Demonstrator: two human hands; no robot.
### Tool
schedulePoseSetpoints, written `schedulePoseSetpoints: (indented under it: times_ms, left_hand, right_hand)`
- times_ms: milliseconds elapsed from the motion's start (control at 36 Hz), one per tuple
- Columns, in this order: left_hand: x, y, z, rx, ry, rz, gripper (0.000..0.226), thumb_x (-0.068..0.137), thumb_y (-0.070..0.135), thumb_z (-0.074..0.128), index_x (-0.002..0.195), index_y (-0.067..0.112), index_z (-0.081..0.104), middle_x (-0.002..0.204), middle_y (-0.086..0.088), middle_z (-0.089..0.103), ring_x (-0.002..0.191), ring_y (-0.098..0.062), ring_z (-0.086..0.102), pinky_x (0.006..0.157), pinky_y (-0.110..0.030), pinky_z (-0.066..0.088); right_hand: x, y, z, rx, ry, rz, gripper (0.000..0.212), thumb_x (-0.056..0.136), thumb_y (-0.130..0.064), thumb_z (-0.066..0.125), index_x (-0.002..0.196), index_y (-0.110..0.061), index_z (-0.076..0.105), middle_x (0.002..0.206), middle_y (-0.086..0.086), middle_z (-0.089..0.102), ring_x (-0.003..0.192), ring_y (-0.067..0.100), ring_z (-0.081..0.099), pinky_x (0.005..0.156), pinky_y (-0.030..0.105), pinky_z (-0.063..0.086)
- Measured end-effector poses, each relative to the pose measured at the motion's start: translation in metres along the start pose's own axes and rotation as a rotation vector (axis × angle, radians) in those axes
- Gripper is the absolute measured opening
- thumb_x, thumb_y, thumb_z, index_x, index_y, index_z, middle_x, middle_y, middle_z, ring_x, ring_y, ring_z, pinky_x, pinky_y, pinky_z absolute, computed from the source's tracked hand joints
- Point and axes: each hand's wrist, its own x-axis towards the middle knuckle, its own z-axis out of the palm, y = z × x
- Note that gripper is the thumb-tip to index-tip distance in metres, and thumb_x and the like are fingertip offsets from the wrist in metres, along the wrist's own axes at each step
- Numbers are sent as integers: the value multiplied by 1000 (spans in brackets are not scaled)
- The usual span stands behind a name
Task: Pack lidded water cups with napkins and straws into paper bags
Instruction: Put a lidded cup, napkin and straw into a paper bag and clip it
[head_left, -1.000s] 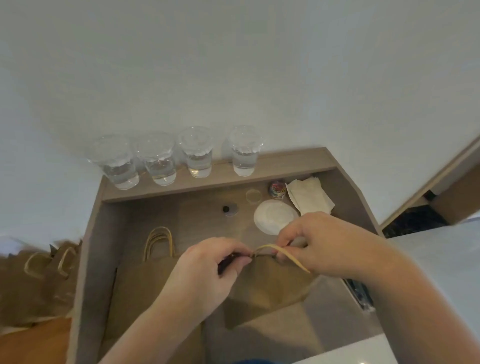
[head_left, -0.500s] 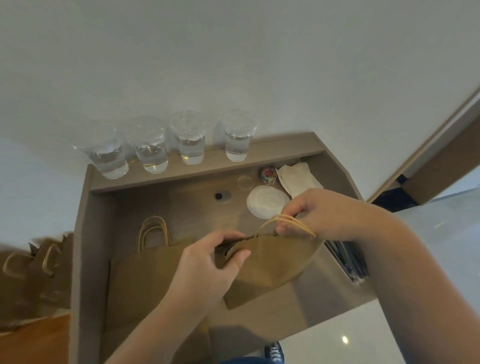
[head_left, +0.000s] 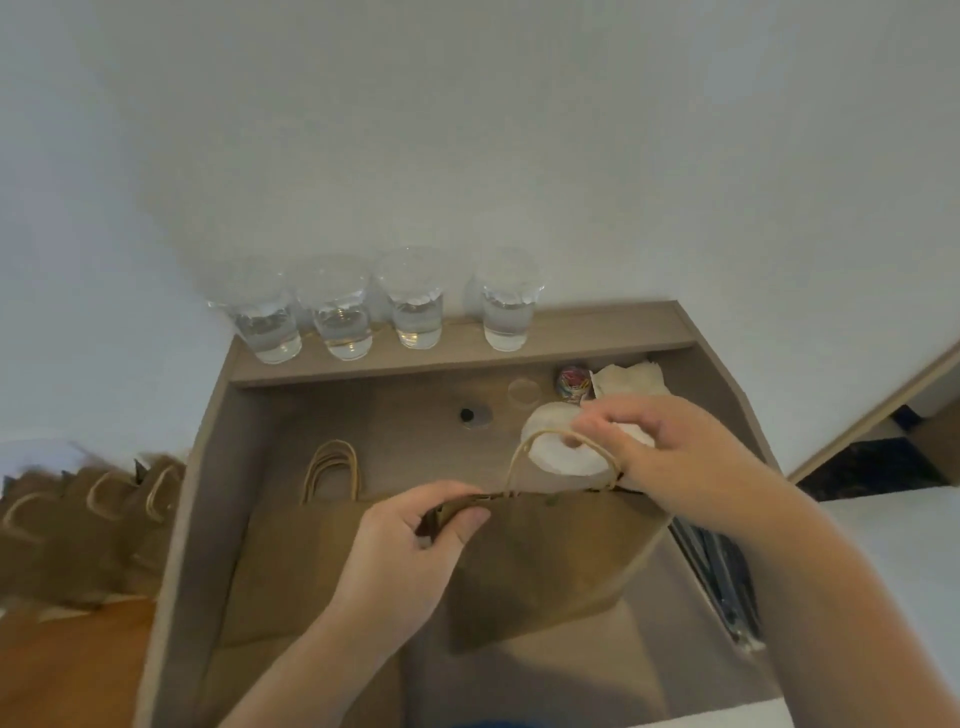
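At the far left, spare bags (head_left: 88, 530) are standing in a row beside the desk (head_left: 208, 467). Four cups (head_left: 415, 312) holding water are standing on its back ledge. The left hand (head_left: 410, 556) is pinching the top left corner of a brown bag (head_left: 550, 566), holding it upright over a flat pile of bags (head_left: 291, 561). The right hand (head_left: 670, 457) is grasping the brown bag's top right edge by its handle. Napkins (head_left: 634, 376) are lying just behind that hand, and dark straws (head_left: 722, 577) are lying at the right.

One wide-angle head-worn view looks forward and down from close above the grey-brown wooden recessed desk (head_left: 405, 415), facing the white wall (head_left: 467, 130).
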Motion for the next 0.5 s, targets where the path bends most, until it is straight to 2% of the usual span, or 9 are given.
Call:
schedulePoseSetpoints:
  times_ms: [56,83,111,167,222,278,333,389,500]
  left_hand:
    - [1,6,4,-70,21,-35,17,93,37,73,104,46,81,100,20,80,100,0,73,90,-25,60]
    - [0,10,5,-105,23,-65,19,90,42,71,106,46,81,101,17,80,100,-3,73,92,-28,61]
    - [-1,12,7,-132,30,-93,23,88,45,69,107,43,81,101,14,81,101,-5,74,93,-32,61]
    - [-2,15,12,-160,66,-126,25,88,42,69,108,35,82,102,8,81,102,-11,75,95,-37,62]
    - [-5,19,18,-168,119,-133,21,89,35,71,106,37,83,101,5,82,100,-14,76,91,-33,61]
    - [-8,24,24,-145,181,-147,19,89,36,73,105,41,81,99,4,82,95,-13,77,86,-30,60]
    - [-13,27,31,-120,232,-161,15,92,38,76,106,40,81,98,4,82,95,-14,77,85,-31,61]
    - [-19,34,35,-98,292,-175,15,91,39,76,105,42,81,98,7,82,95,-11,76,84,-28,61]
    - [-33,58,37,-146,356,-159,19,90,32,71,102,41,83,98,5,82,93,-9,77,78,-17,59]
  right_hand:
    - [-14,10,-5,169,32,-142,47,99,-75,45,101,-42,78,116,-20,73,111,-6,64,92,7,45]
    - [-19,17,-7,205,7,-153,48,94,-80,51,105,-42,78,122,-20,71,118,-2,64,101,13,45]
    - [-22,24,-9,185,-18,-142,49,86,-84,58,110,-46,77,130,-27,68,128,-4,59,110,24,44]
    - [-22,35,-9,84,-36,-154,39,82,-78,69,112,-54,74,134,-37,62,141,-11,46,117,38,39]
    - [-19,38,-6,54,-12,-257,21,91,-61,65,107,-52,74,128,-36,66,140,-11,48,113,30,43]
    - [-12,37,-5,105,7,-323,18,97,-50,59,104,-46,75,118,-30,71,128,-5,61,100,18,53]
    - [-5,40,-8,177,-3,-326,17,100,-44,57,104,-43,74,106,-23,76,109,3,72,87,24,59]
    - [4,40,-13,247,5,-314,18,104,-44,55,103,-42,73,100,-18,77,96,11,75,79,35,60]
    - [18,31,-22,295,0,-372,21,106,-42,52,100,-43,72,97,-13,78,85,19,76,75,48,60]
